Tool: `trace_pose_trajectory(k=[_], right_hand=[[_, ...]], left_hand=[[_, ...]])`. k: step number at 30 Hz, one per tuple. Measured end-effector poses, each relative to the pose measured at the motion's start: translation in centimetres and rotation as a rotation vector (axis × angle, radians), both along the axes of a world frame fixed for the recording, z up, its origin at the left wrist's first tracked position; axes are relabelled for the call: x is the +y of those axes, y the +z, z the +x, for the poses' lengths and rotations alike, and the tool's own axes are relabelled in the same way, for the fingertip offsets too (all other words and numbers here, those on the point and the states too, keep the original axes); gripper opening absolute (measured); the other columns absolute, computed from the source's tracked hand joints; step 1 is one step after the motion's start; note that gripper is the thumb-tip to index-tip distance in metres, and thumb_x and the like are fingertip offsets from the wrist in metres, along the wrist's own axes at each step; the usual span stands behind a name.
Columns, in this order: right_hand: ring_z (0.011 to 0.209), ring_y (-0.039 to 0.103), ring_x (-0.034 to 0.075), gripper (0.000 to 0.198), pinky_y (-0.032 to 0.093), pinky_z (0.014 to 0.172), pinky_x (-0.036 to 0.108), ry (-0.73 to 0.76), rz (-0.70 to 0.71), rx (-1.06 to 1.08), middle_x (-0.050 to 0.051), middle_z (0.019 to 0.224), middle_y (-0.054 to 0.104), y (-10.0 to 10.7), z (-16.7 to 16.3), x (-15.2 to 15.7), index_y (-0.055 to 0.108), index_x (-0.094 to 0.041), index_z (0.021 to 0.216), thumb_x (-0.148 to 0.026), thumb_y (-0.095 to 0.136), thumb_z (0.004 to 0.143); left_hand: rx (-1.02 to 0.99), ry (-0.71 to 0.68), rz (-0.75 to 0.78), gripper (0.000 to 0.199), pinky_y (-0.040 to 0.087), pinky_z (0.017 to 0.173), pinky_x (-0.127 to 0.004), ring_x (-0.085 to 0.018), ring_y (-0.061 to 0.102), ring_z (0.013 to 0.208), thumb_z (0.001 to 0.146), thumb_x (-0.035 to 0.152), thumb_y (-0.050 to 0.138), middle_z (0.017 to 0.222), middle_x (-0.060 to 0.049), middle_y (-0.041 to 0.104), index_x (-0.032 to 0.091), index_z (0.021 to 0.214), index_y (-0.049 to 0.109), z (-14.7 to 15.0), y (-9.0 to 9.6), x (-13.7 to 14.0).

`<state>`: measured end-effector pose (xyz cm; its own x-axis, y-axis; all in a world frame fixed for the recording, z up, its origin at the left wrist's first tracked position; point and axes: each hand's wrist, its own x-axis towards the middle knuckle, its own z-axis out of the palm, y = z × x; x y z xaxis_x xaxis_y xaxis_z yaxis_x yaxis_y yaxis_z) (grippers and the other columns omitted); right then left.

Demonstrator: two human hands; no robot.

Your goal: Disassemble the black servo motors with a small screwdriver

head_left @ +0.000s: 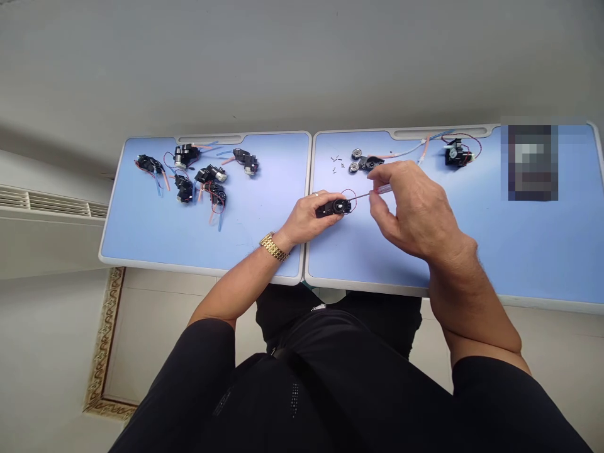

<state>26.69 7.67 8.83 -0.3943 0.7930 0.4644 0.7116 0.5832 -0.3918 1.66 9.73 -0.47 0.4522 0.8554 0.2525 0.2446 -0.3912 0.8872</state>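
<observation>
My left hand [309, 217], with a gold watch on its wrist, grips a small black motor unit [336, 207] with a round hub on its face and a thin red wire looping off it. Pinched in the fingers of my right hand [415, 204] is a screwdriver [383, 188] with a clear reddish handle. Its thin shaft points left, and the tip meets the right end of the unit or lies very close to it. Just beyond my hands are a black housing part [372, 163], two round metallic pieces [355, 160] and several small screws [336, 163].
Several black motor assemblies [212, 173] with blue and orange tubes lie on the left table [155, 233]. Another assembly [457, 153] stands at the back of the right table [528, 251], near tubing [409, 149]. A blurred dark item [533, 163] is farther right. A seam divides the tables.
</observation>
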Motion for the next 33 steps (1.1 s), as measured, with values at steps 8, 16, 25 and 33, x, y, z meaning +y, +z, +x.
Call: trace_pose_trajectory(k=[8, 16, 25, 33], right_hand=[[0.088, 0.072, 0.027, 0.021, 0.058, 0.085, 0.044, -0.014, 0.029, 0.018, 0.007, 0.098, 0.076, -0.42, -0.07, 0.01, 0.065, -0.024, 0.125, -0.023, 0.053, 0.108], [0.091, 0.075, 0.028, 0.023, 0.057, 0.085, 0.046, -0.042, -0.003, 0.026, 0.007, 0.101, 0.077, -0.66, -0.12, 0.02, 0.067, -0.024, 0.126, -0.021, 0.054, 0.107], [0.086, 0.073, 0.025, 0.019, 0.058, 0.079, 0.042, -0.018, 0.096, 0.083, 0.006, 0.096, 0.077, -0.46, 0.28, 0.17, 0.069, -0.024, 0.118, -0.020, 0.054, 0.106], [0.093, 0.074, 0.027, 0.021, 0.058, 0.084, 0.044, -0.045, -0.024, 0.064, 0.007, 0.100, 0.076, -0.83, 0.38, 0.20, 0.069, -0.025, 0.122, -0.021, 0.055, 0.106]], left_hand=[[0.039, 0.009, 0.000, 0.034, 0.060, 0.097, -0.037, -0.019, 0.075, 0.101, 0.099, 0.028, 0.081, 0.116, -0.006, 0.083, 0.024, 0.133, 0.079, -0.02, 0.03, -0.03], [0.021, 0.011, -0.009, 0.035, 0.060, 0.097, -0.037, -0.019, 0.075, 0.101, 0.098, 0.027, 0.081, 0.117, -0.006, 0.082, 0.025, 0.133, 0.079, -0.01, -0.04, -0.03], [0.036, 0.030, -0.055, 0.035, 0.060, 0.095, -0.036, -0.019, 0.074, 0.098, 0.098, 0.029, 0.081, 0.114, -0.006, 0.083, 0.025, 0.132, 0.080, 0.01, 0.39, -0.13], [0.013, 0.031, -0.071, 0.034, 0.059, 0.095, -0.036, -0.019, 0.072, 0.097, 0.097, 0.030, 0.081, 0.111, -0.005, 0.081, 0.024, 0.131, 0.081, 0.04, 0.48, -0.10]])
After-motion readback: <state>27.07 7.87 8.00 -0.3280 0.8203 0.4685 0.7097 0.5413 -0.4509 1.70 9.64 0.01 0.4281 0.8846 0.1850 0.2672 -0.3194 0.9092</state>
